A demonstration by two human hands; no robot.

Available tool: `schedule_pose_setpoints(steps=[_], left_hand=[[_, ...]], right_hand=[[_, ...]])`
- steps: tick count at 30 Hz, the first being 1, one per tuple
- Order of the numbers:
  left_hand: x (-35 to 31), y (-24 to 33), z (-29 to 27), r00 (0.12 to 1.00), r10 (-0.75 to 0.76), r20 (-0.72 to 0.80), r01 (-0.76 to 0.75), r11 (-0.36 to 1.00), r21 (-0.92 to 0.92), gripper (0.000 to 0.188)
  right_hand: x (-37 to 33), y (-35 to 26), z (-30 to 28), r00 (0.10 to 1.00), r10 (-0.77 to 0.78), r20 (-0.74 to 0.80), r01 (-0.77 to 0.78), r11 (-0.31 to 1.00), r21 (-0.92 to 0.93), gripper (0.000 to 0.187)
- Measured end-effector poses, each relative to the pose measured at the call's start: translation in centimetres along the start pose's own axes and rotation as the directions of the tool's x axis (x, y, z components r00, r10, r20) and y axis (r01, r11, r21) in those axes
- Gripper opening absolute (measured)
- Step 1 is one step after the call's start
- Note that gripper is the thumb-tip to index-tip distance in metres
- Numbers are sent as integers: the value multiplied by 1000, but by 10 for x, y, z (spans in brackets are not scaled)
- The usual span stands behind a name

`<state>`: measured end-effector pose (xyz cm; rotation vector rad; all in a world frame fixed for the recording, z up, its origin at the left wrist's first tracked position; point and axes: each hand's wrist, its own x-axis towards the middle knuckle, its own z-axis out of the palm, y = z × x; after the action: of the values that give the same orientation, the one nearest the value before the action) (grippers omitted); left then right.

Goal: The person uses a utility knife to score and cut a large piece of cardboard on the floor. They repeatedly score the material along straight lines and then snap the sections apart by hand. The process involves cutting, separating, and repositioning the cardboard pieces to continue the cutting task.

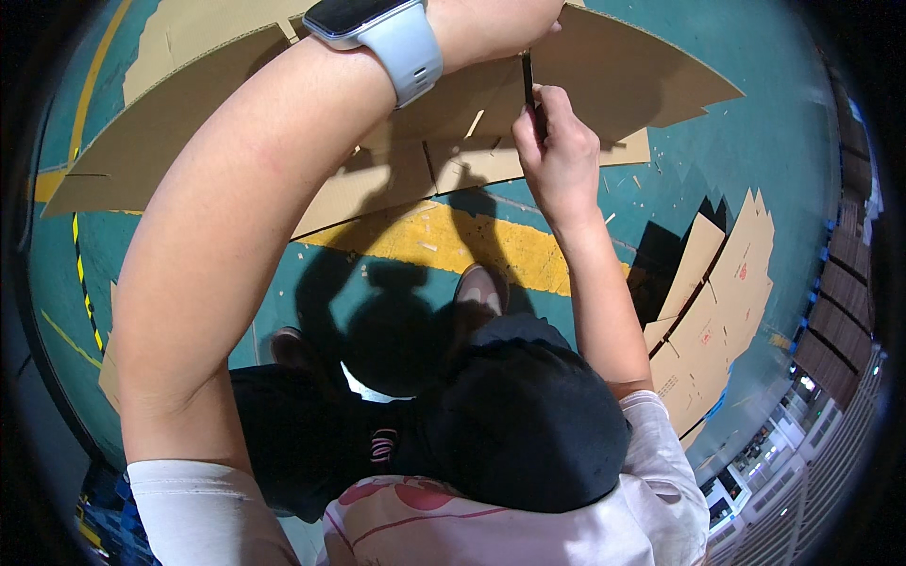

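A large brown cardboard sheet (632,71) stands in front of me, with slots and cut lines in its lower part. My left hand (519,21) reaches across to its upper edge. The frame's top cuts off most of its fingers, so its grip is hidden; a watch with a pale grey-blue band (404,52) is on that wrist. Just below, my right hand (559,151) is closed round a slim black stick-like tool (528,83). The tool's upper end meets the cardboard face near my left hand.
Flattened cardboard pieces (703,330) lie stacked at the right. Small cardboard scraps (427,247) are scattered over the green floor (694,184) and its yellow stripe (528,255). My shoe (481,288) stands near the stripe. Dark brown stacks (840,292) line the far right.
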<state>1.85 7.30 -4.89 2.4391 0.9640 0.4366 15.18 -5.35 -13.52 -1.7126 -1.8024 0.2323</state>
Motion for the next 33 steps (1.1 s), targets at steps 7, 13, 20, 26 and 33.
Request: schedule_pose_setpoints(steps=[7, 13, 20, 26, 33], left_hand=[[2, -5, 8, 999, -31, -45, 30, 999, -21, 20], [-8, -2, -10, 999, -24, 22, 23, 999, 43, 23], [-84, -106, -101, 945, -104, 309, 34, 974, 224, 33], [-55, -62, -47, 993, 106, 54, -116, 968, 224, 29], [-22, -20, -10, 992, 48, -118, -34, 992, 124, 19]], right_hand=[[-8, -2, 0, 999, 29, 27, -29, 1000, 12, 12], [-54, 6, -13, 961, 182, 206, -175, 983, -53, 12], [-67, 13, -15, 952, 51, 303, -84, 991, 100, 13], [-25, -21, -9, 973, -185, 141, 155, 968, 197, 15], [3, -21, 2, 994, -105, 43, 100, 990, 103, 15]])
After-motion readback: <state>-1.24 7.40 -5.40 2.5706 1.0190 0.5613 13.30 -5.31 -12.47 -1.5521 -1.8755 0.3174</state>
